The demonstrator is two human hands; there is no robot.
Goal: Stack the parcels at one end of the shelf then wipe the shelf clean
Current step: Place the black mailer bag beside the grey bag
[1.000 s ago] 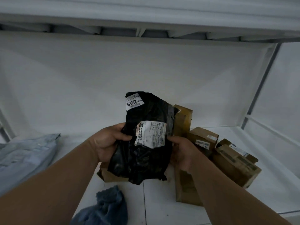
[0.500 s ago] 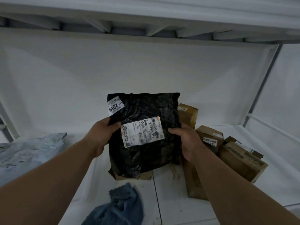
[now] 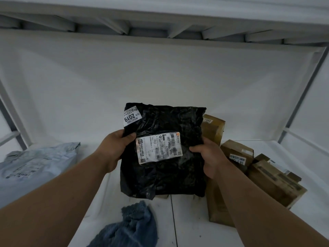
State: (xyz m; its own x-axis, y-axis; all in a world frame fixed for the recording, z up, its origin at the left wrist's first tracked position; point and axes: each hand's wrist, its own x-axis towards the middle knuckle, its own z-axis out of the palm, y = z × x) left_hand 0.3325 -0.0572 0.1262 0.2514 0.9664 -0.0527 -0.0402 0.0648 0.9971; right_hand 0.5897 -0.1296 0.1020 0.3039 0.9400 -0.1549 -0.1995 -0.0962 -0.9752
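Both hands point(image 3: 114, 150) gripping black parcel point(image 3: 165, 168)

White back wall point(image 3: 160, 72); ribbed white underside of upper tier point(image 3: 160, 31) overhead; dim, even light.

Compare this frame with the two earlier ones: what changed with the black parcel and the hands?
The black plastic parcel was turned from tilted and crumpled to flat and facing the camera, its big label now readable. The left hand and right hand kept gripping its side edges throughout. The brown boxes, grey mailer and blue cloth stayed lying on the shelf.
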